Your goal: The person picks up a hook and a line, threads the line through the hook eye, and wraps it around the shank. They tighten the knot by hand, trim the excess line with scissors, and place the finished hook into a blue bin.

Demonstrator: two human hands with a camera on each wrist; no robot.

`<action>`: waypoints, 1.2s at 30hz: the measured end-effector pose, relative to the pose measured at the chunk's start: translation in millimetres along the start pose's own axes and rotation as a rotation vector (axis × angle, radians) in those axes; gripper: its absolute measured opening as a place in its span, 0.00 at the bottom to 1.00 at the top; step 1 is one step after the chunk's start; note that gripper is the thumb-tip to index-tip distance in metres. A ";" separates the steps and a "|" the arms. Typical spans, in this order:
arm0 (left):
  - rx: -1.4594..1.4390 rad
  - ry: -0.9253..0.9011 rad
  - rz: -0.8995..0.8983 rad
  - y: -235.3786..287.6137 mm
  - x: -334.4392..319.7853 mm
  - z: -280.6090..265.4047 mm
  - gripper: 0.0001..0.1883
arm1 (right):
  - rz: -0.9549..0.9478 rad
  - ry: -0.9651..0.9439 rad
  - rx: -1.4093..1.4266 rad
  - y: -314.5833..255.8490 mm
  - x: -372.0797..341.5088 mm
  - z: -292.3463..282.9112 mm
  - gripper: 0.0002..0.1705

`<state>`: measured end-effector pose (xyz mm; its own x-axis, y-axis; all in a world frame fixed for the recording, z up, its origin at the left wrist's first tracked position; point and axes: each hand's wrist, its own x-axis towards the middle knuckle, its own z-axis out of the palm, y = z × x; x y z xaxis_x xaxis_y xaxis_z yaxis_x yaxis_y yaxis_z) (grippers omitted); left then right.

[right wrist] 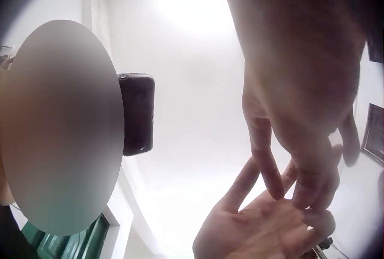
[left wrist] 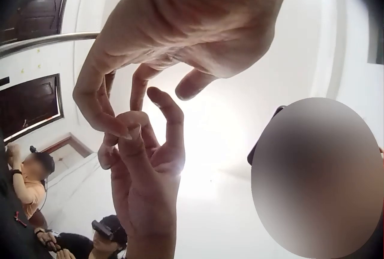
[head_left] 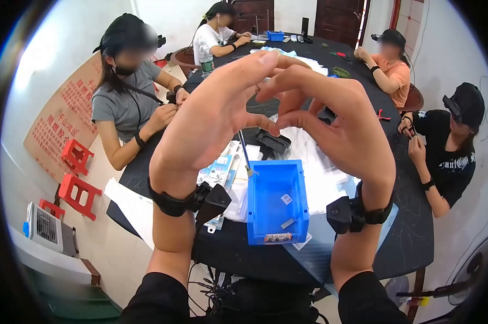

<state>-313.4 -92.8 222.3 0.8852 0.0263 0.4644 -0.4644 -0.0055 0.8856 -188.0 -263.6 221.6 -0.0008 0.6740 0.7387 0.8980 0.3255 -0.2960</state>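
Both bare hands are raised in front of the chest, above the table, and their fingers meet at the top in a ring. My left hand (head_left: 211,116) has its fingers bent loosely toward the right hand. My right hand (head_left: 344,127) curves inward, with its thumb and fingers near the left fingertips. In the left wrist view, fingertips of the left hand (left wrist: 192,31) overlap those of the right hand (left wrist: 144,205). Nothing shows between the fingers. Below them stands a blue plastic bin (head_left: 257,216) with a small white label (head_left: 286,199) and a grey strip (head_left: 288,223) inside.
Behind the bin lie a black tray (head_left: 273,142) and clear plastic bags (head_left: 303,159); printed packets (head_left: 217,171) lie to its left. A thin metal rod (head_left: 246,151) rises by its back corner. Several people sit around the black-covered table (head_left: 222,251). Red stools (head_left: 79,194) stand at left.
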 end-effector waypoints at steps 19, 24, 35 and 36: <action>-0.124 -0.054 0.090 15.4 -11.1 2.7 0.36 | -0.211 0.181 -0.094 -0.1 9.4 10.8 0.15; -0.154 -0.106 0.111 20.4 -12.0 -1.1 0.40 | -0.244 0.205 -0.088 -4.6 11.9 14.7 0.12; -0.126 -0.216 0.213 15.4 -9.4 -23.9 0.39 | -0.235 0.249 0.061 2.6 11.2 15.3 0.10; -0.100 -0.204 0.239 14.9 -10.1 -23.2 0.39 | -0.185 0.272 0.054 2.8 10.3 14.2 0.09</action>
<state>-329.8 -70.0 230.7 0.7333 -0.1651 0.6595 -0.6506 0.1113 0.7512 -191.8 -246.3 219.8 -0.0380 0.4008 0.9154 0.8687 0.4659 -0.1680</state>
